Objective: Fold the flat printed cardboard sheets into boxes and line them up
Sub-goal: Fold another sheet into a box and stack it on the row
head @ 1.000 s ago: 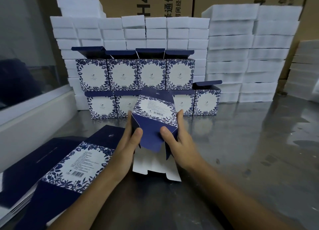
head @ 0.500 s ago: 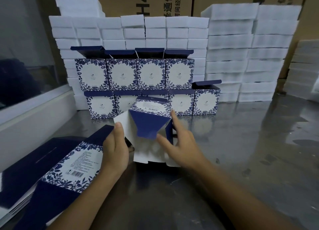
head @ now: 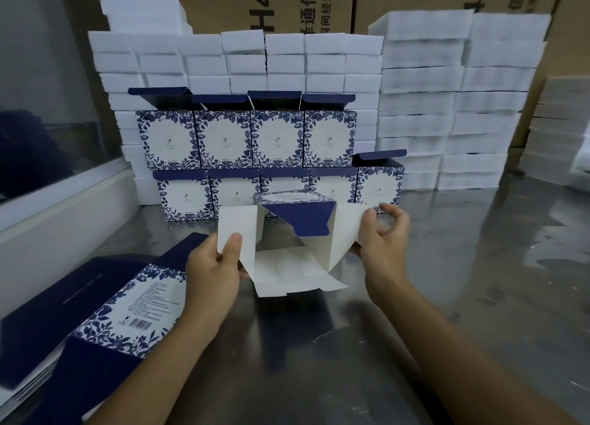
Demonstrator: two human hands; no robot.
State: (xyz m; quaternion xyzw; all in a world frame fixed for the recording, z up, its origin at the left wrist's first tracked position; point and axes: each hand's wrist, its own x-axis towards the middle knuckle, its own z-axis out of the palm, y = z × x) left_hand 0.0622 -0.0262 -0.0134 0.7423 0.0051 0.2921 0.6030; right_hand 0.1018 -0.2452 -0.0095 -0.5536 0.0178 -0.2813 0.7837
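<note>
While the half-folded box (head: 297,220) rests on the tabletop (head: 447,265), left hand (head: 214,265) and right hand (head: 381,236) each pinch a white side flap, apparently spread outward.

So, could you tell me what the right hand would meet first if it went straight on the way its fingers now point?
The right hand, pinching the half-folded box's white side flap, points up and away, so it would probably meet the rightmost folded box in the bottom row first; depth is uncertain.
</note>
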